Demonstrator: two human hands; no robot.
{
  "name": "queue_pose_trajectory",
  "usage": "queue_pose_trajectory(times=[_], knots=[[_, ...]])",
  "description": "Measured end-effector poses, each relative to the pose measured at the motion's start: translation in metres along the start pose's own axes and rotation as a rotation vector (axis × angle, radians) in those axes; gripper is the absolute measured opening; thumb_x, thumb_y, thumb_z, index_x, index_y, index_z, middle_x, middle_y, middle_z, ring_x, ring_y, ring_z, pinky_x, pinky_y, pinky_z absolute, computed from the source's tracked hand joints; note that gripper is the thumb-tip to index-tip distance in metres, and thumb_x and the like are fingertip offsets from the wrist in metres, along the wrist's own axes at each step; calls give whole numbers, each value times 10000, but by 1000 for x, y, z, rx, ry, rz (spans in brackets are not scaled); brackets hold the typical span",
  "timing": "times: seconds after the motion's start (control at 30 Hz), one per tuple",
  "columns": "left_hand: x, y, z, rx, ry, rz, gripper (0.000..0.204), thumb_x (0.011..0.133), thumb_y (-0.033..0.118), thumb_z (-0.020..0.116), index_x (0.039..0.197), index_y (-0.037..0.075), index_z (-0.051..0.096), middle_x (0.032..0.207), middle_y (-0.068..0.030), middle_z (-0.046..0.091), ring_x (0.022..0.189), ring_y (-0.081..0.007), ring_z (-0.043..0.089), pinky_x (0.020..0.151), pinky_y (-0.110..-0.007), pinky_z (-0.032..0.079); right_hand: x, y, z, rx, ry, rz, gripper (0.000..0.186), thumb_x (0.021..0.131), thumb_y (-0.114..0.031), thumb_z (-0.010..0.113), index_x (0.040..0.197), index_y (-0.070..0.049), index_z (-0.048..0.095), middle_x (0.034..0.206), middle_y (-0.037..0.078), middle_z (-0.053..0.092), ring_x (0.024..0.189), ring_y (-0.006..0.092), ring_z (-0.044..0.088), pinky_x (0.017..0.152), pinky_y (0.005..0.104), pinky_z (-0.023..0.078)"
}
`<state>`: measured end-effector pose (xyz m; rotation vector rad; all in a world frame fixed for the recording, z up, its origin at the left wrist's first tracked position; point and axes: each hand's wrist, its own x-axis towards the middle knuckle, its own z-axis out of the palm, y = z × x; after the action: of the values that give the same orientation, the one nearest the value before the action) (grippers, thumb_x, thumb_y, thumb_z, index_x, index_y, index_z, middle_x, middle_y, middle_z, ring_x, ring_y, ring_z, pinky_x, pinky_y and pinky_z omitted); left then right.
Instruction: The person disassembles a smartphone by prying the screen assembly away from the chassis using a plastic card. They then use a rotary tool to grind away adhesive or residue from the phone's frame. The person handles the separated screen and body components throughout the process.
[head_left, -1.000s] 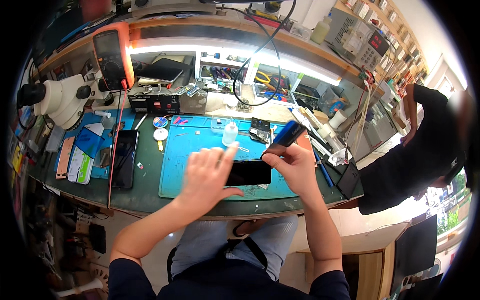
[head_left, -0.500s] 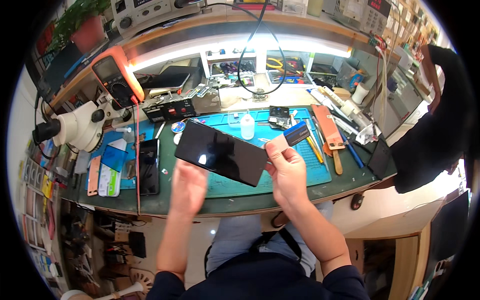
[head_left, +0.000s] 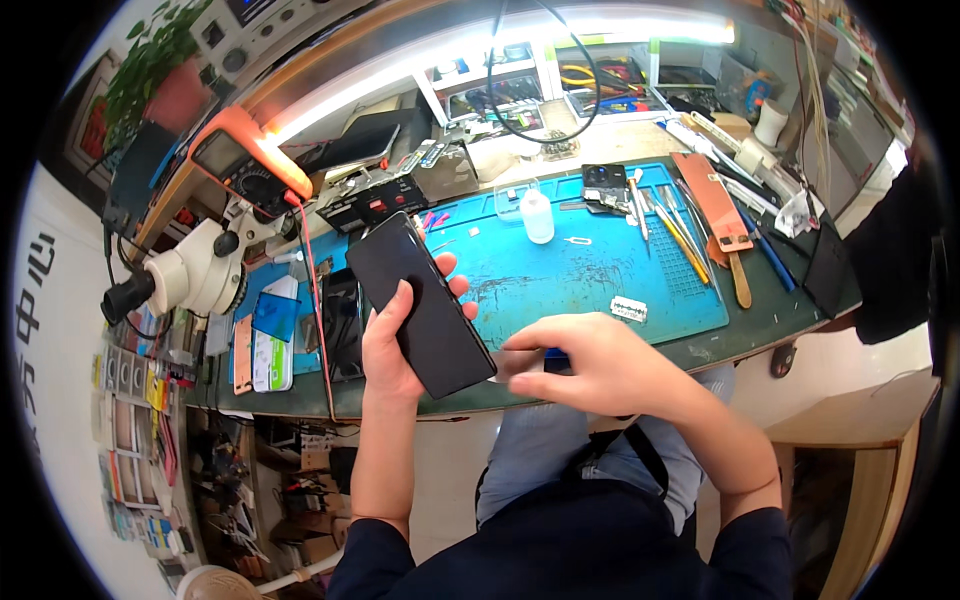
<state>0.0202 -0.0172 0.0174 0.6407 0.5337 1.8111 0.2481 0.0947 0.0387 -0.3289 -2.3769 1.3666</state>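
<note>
The left hand was clamped around a black smartphone, palm under its back and fingers curled over its right edge, holding it screen-up and tilted above the near edge of the worktop. The right hand sat just beside the phone's lower right corner, thumb and forefinger pinched together on something thin and pale at that corner; what it was could not be told. A bit of blue showed beneath the right hand's fingers. Behind both hands lay a blue work mat bearing a small clear bottle, a razor blade near its front edge, and tweezers and other slim tools toward its right side. A second dark phone lay flat just left of the held one. Farther left stood a white microscope, with an orange multimeter behind it.
</note>
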Motion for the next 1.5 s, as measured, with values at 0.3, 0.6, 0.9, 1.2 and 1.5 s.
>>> queue_pose_trajectory(times=[0.3, 0.6, 0.9, 1.2, 1.5], knots=[[13, -12, -8, 18, 41, 147, 550, 1059, 209, 556, 1551, 93, 338, 1385, -93, 551, 1141, -219, 619, 929, -456, 577, 18, 20, 23, 380, 100, 267, 225, 961, -198, 692, 917, 17, 740, 723, 61, 696, 649, 119, 647, 592, 290, 493], [10, -21, -3, 180, 153, 286, 557, 1043, 167, 577, 1543, 86, 345, 1417, -82, 535, 1124, -207, 625, 946, -440, 572, 21, 29, 45, 540, 368, 287, 250, 957, -197, 707, 860, 32, 732, 653, 70, 692, 585, 93, 650, 535, 273, 488], [7, -15, -9, 216, 158, 174, 541, 1036, 136, 572, 1529, 61, 360, 1388, -95, 551, 1108, -232, 623, 935, -438, 570, 22, 27, 48, 363, 377, 271, 238, 941, -183, 722, 836, 30, 717, 616, 103, 652, 531, 107, 581, 495, 317, 430], [4, -24, -4, 218, 201, 134, 549, 1031, 148, 587, 1525, 67, 364, 1376, -95, 547, 1107, -244, 626, 940, -452, 567, 23, 28, 47, 408, 384, 287, 227, 963, -189, 719, 863, 15, 720, 655, 22, 655, 591, 54, 564, 524, 262, 432], [2, -23, -6, 218, 199, 49, 507, 1032, 148, 582, 1496, 70, 393, 1410, -108, 556, 1291, -305, 578, 1058, -520, 523, 24, 24, 47, 336, 453, 207, 230, 933, -178, 721, 827, 25, 703, 651, 127, 651, 540, 171, 577, 527, 347, 438]])
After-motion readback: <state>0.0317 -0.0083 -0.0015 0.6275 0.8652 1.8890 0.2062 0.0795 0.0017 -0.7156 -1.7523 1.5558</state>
